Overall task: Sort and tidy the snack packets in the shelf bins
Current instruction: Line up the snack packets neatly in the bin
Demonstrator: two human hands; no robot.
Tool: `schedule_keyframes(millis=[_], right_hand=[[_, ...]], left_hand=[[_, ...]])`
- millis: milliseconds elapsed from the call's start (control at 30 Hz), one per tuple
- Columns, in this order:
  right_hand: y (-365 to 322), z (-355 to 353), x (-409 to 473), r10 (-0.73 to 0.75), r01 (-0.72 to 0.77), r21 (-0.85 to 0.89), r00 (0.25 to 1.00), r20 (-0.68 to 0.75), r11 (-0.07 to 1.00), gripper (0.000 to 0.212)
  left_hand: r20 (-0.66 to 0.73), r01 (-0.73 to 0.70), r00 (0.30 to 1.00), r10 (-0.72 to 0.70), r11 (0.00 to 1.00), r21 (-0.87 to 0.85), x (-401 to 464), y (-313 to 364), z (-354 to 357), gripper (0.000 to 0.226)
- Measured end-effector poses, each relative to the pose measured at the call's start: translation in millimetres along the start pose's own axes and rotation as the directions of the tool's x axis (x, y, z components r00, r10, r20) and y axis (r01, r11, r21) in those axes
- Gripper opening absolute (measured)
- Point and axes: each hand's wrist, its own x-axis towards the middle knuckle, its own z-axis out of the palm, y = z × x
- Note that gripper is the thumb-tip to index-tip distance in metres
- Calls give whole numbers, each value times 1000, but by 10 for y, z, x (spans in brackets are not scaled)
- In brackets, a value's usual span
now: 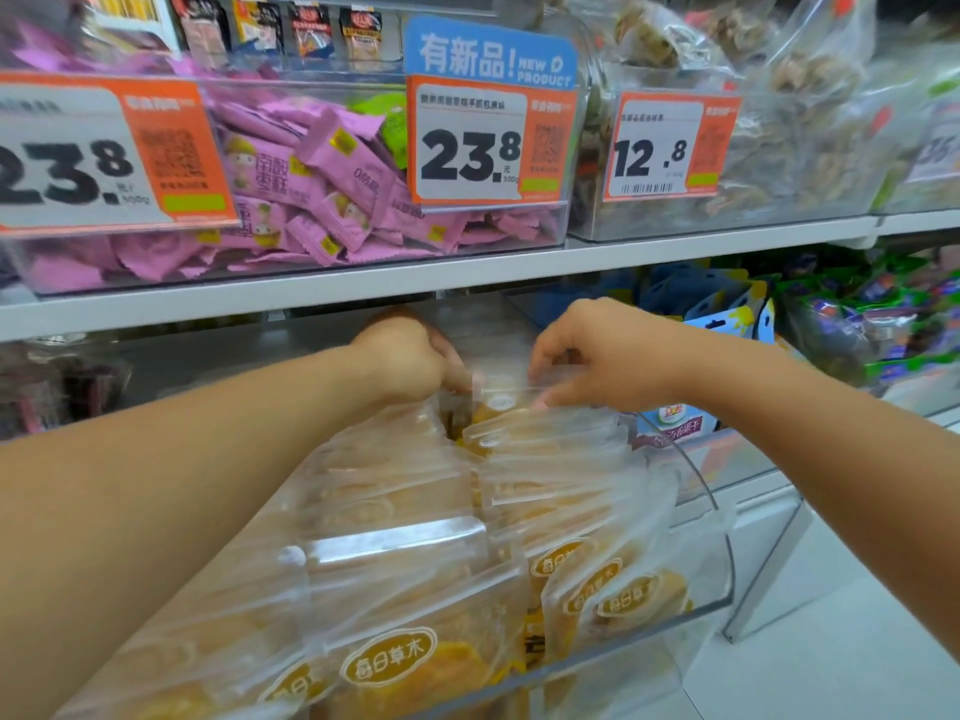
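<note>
Snack packets (519,491), filed upright in the clear bin (722,579) at 6 o'clock, look light, slippery and crushable: your right hand (597,356) pinches one top seam, left hand (410,361) curled at 12 o'clock, hold unclear; lift by seams.

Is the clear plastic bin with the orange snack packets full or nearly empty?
Full: clear orange snack packets fill the clear plastic bin from front to back.
</note>
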Motion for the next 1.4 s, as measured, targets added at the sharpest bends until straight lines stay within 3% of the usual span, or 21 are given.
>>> schedule_keyframes(millis=[67,233,433,533,700,833,933,1000,1100,1167,1233,1333,1400], right_hand=[[4,90,18,11,-10,-44,1000,13,999,8],[-40,218,134,8,2,80,992,-125,997,11],[1,116,185,63,-64,25,997,50,998,12],[-24,34,-59,70,-64,160,997,-34,985,16],[-34,0,-509,51,-28,114,977,-206,993,30],[-7,-66,-501,87,-81,81,994,-67,993,20],[-91,-209,-484,57,-51,46,990,-125,998,10],[-215,-307,-601,37,-16,220,995,-92,975,28],[-457,-311,-909,-11,-37,399,993,119,916,55],[-613,-180,-1084,-16,-39,340,987,158,940,64],[-803,7,-1179,21,-38,182,995,95,983,75],[-972,241,-1192,29,-31,-132,999,-18,991,65],[-963,245,-1186,157,-163,-185,986,-48,969,57]], left_hand=[[6,-18,1000,18,1000,-8,-10,-14,7,17],[14,-76,997,76,997,21,-46,-82,33,16],[5,-167,986,168,978,121,-192,-48,-30,38],[2,-265,963,269,947,180,-366,-40,-50,51],[-29,-397,897,441,833,385,-509,-29,-117,30],[43,-403,902,430,802,440,-515,76,-128,29],[12,-429,890,456,826,365,-570,161,-110,29],[76,-438,896,438,838,327,-654,234,-117,45],[284,-452,885,369,826,337,-839,297,-162,69],[424,-445,862,276,813,376,-955,235,-178,71],[499,-472,829,253,794,382,-1088,134,-162,78],[467,-435,856,220,795,423,-1193,16,-114,86],[417,-398,887,199,788,470,-1216,-33,-77,77]])
